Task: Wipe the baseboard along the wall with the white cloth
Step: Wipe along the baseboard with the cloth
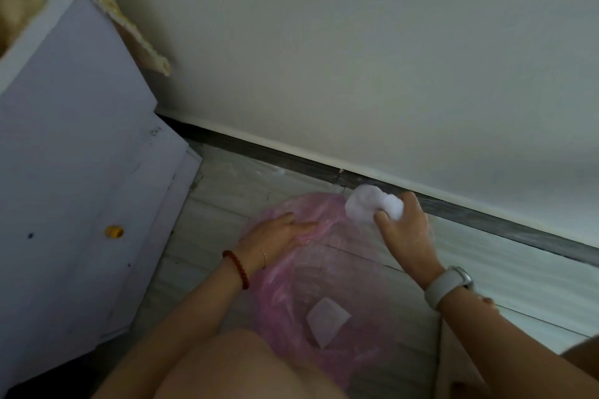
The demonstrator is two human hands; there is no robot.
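Note:
A dark grey baseboard (pixel 479 217) runs along the foot of the pale wall, from the upper left down to the right edge. My right hand (pixel 405 230) grips a crumpled white cloth (pixel 366 204), which sits just below the baseboard near a joint in it; I cannot tell whether the cloth touches it. My left hand (pixel 278 233) lies flat with fingers spread on a pink plastic bag (pixel 291 298) spread over the floor.
A white cabinet (pixel 81 172) with a yellow knob stands at the left, close to the wall. A cream fabric drapes over its top. A white sheet of paper (pixel 327 321) lies in the pink bag. My knee fills the bottom centre.

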